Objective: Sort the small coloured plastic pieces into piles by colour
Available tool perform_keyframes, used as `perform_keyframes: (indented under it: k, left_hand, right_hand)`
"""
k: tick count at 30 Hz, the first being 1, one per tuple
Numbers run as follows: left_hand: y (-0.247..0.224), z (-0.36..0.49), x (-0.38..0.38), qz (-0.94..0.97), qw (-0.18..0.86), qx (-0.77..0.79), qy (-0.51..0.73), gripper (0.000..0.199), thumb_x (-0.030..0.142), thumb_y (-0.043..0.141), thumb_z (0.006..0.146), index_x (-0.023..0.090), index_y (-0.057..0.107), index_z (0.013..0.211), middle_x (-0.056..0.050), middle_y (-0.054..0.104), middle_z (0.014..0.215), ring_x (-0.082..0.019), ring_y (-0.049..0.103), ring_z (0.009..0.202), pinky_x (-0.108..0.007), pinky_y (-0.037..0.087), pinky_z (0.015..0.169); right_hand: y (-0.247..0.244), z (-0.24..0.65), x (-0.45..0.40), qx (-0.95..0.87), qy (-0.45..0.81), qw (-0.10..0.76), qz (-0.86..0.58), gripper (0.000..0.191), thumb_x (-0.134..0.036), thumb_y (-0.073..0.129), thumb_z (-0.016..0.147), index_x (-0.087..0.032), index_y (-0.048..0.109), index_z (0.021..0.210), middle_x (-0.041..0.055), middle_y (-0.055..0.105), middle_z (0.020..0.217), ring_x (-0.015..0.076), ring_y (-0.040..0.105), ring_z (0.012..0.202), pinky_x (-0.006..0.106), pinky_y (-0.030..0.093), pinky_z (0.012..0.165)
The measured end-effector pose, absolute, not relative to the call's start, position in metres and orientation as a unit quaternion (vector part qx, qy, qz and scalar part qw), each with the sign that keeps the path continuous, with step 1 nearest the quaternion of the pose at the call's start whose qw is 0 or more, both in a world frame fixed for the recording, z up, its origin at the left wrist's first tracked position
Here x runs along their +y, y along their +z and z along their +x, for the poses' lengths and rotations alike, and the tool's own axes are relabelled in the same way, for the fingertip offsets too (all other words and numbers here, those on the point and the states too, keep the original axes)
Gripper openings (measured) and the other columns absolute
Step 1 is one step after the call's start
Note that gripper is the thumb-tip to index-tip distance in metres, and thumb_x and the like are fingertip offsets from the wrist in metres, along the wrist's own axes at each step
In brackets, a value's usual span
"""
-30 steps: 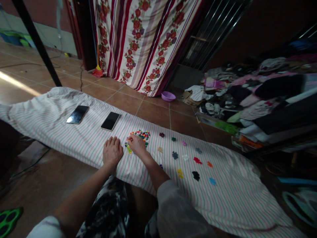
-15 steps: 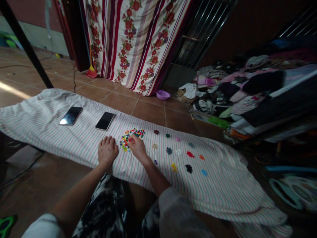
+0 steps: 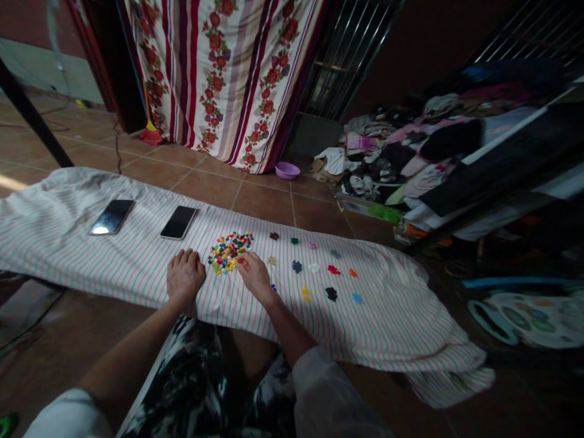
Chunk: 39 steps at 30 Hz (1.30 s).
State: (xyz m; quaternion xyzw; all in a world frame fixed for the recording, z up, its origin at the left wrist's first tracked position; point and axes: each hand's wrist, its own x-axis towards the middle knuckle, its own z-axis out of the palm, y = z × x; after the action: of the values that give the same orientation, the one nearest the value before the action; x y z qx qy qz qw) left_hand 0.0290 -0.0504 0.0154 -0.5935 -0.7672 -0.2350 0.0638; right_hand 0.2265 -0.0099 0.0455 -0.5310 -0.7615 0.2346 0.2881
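Multicoloured pieces are lying in a loose heap around the middle of the striped cloth, and the right hand is working at the heap's right side! Its thumb and index finger are pressing together; whether they're pinching a piece, I cannot tell. Over on the left, the left hand is resting palm down near the cloth's near edge, fingers extended and close together, gripping nothing visible. Two smartphones are lying beyond it, the nearer one and the one towards the left end. And right of the heap, single-colour clusters are spreading out: red, yellow, black and light blue among them!
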Motion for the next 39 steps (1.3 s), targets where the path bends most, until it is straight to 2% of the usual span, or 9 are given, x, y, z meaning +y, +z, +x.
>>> perform_keyframes:
  k: [7, 13, 18, 23, 27, 32, 39]
  left_hand:
    - [0.017, 0.029, -0.052, -0.592, 0.048, -0.769, -0.236, 0.038, 0.026, 0.039, 0.087, 0.013, 0.065, 0.112, -0.015, 0.063, 0.131, -0.031, 0.049, 0.131, -0.046, 0.035, 0.108]
    - [0.018, 0.03, -0.052, -0.591, 0.063, -0.77, -0.231, 0.038, 0.026, 0.038, 0.087, 0.014, 0.065, 0.112, -0.014, 0.064, 0.13, -0.031, 0.05, 0.129, -0.045, 0.036, 0.106]
    - [0.018, 0.03, -0.052, -0.59, 0.057, -0.77, -0.237, 0.039, 0.026, 0.039, 0.087, 0.013, 0.065, 0.113, -0.016, 0.063, 0.13, -0.032, 0.05, 0.129, -0.046, 0.036, 0.107]
    - [0.017, 0.029, -0.052, -0.593, 0.053, -0.765, -0.246, 0.038, 0.026, 0.041, 0.086, 0.014, 0.065, 0.113, -0.017, 0.063, 0.13, -0.033, 0.049, 0.129, -0.048, 0.036, 0.106]
    - [0.017, 0.029, -0.052, -0.596, 0.051, -0.766, -0.237, 0.039, 0.027, 0.039, 0.087, 0.014, 0.064, 0.114, -0.016, 0.063, 0.13, -0.032, 0.049, 0.13, -0.048, 0.036, 0.106]
    - [0.017, 0.029, -0.052, -0.595, 0.047, -0.763, -0.247, 0.039, 0.026, 0.042, 0.085, 0.014, 0.064, 0.114, -0.017, 0.063, 0.129, -0.033, 0.049, 0.129, -0.049, 0.036, 0.107]
    - [0.016, 0.029, -0.052, -0.593, 0.05, -0.764, -0.25, 0.037, 0.027, 0.043, 0.084, 0.017, 0.064, 0.113, -0.014, 0.064, 0.128, -0.031, 0.049, 0.129, -0.047, 0.036, 0.107]
  right_hand:
    - [0.048, 0.244, -0.018, -0.755, 0.239, 0.285, -0.54, 0.029, -0.007, 0.054, 0.083, -0.021, 0.072, 0.101, 0.0034, 0.066, 0.096, 0.0128, 0.062, 0.079, 0.024, 0.049, 0.08]
    - [0.044, 0.257, -0.021, -0.732, 0.225, 0.305, -0.566, 0.031, -0.009, 0.054, 0.082, -0.022, 0.066, 0.107, 0.0029, 0.068, 0.099, 0.0151, 0.063, 0.088, 0.028, 0.048, 0.085]
    - [0.039, 0.267, -0.021, -0.726, 0.21, 0.298, -0.584, 0.021, -0.012, 0.055, 0.082, -0.021, 0.063, 0.099, 0.0023, 0.067, 0.095, 0.0144, 0.061, 0.081, 0.027, 0.048, 0.082]
    - [0.035, 0.278, -0.022, -0.735, 0.187, 0.296, -0.581, 0.018, -0.012, 0.054, 0.082, -0.022, 0.064, 0.094, 0.0013, 0.065, 0.094, 0.0139, 0.06, 0.083, 0.027, 0.047, 0.084]
    - [0.034, 0.285, -0.022, -0.735, 0.191, 0.305, -0.575, 0.019, -0.01, 0.054, 0.081, -0.021, 0.064, 0.092, 0.0023, 0.065, 0.096, 0.015, 0.061, 0.088, 0.028, 0.047, 0.086]
    - [0.033, 0.292, -0.022, -0.737, 0.187, 0.317, -0.567, 0.019, -0.01, 0.055, 0.082, -0.022, 0.066, 0.092, 0.0045, 0.065, 0.103, 0.0174, 0.061, 0.105, 0.03, 0.047, 0.091]
    - [0.03, 0.298, -0.023, -0.741, 0.178, 0.294, -0.576, 0.019, -0.015, 0.055, 0.086, -0.022, 0.068, 0.097, 0.0049, 0.065, 0.103, 0.0166, 0.062, 0.097, 0.028, 0.049, 0.086]
